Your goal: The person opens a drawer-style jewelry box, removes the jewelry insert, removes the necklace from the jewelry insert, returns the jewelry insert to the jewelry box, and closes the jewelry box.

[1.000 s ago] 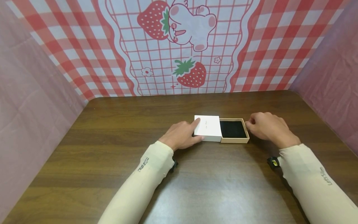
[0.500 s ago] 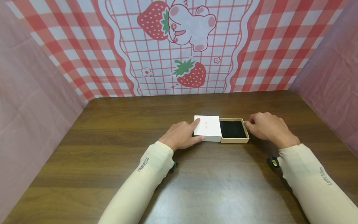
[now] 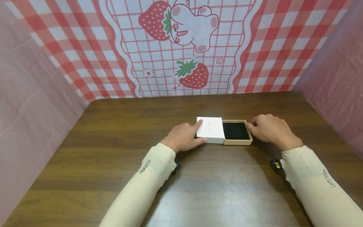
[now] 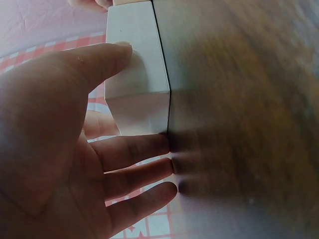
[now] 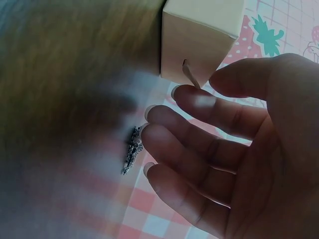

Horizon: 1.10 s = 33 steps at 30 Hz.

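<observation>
A small drawer-style gift box lies on the table, pulled partway out. Its white sleeve (image 3: 212, 129) has faint printing on top; the tan drawer (image 3: 238, 142) extends to the right and shows a black pad (image 3: 236, 131) inside. My left hand (image 3: 183, 137) grips the sleeve's left end, thumb on the near side and index finger over the top far edge. At the drawer's right end, my right hand (image 3: 270, 130) pinches a short ribbon pull (image 5: 189, 74) between thumb and index finger; the other fingers are loosely bent. A dark metal chain (image 5: 132, 152) lies beside those fingertips in the right wrist view.
The box rests on a brown wooden table (image 3: 127, 126). Behind stands a red-and-white checked cloth (image 3: 105, 63) with strawberry prints, and pinkish curtains (image 3: 37, 78) hang at both sides. Each wrist carries a small black device (image 3: 276, 164).
My right hand has shifted very slightly left. The box and my left hand look practically the same.
</observation>
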### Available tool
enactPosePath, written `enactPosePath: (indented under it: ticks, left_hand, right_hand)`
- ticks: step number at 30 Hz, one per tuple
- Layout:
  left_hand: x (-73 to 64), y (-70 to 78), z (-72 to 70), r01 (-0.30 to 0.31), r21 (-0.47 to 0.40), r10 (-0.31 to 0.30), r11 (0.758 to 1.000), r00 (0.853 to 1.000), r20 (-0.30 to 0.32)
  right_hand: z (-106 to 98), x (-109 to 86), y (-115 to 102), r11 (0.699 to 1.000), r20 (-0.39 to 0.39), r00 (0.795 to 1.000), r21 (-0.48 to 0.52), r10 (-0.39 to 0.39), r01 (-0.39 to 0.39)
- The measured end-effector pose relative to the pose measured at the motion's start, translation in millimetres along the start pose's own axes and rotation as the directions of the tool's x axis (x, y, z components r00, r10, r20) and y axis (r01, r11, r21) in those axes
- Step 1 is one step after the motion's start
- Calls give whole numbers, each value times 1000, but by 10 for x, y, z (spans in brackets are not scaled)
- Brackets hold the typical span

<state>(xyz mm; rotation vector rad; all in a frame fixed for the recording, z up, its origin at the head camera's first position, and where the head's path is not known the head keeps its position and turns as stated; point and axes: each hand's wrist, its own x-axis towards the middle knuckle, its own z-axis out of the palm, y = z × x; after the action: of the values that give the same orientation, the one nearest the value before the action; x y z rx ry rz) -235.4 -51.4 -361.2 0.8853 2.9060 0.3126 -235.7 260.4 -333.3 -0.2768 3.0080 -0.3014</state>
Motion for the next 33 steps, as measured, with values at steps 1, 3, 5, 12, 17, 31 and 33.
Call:
enactPosePath:
  ticks: [1, 3, 5, 12, 17, 31, 33]
  left_hand:
    - [-1, 0, 0, 0, 0, 0, 1000, 1000, -1]
    - [-4, 2, 0, 0, 1, 0, 1000, 1000, -1]
    - [-6, 4, -1, 2, -1, -2, 1000, 1000, 1]
    - [-1, 8, 4, 10, 1, -10, 1000, 1000, 9]
    - [4, 9, 1, 1, 16, -1, 1000, 1000, 0]
    - [0, 12, -2, 3, 13, -3, 1000, 1000, 4]
    - [0, 10, -3, 1, 12, -1, 1000, 1000, 4]
  right_hand:
    - [0, 1, -3, 1000, 2, 1000, 0, -1, 1]
    - [3, 1, -13, 1000, 4, 1000, 0, -1, 1]
    - [6, 2, -26, 1000, 5, 1000, -1, -2, 2]
    - [20, -2, -36, 999, 9, 1000, -18, -27, 27]
    - [21, -9, -25, 999, 24, 999, -18, -42, 42]
    - [34, -8, -27, 997, 1, 998, -47, -66, 66]
    - [41, -7, -30, 996, -1, 998, -50, -67, 67]
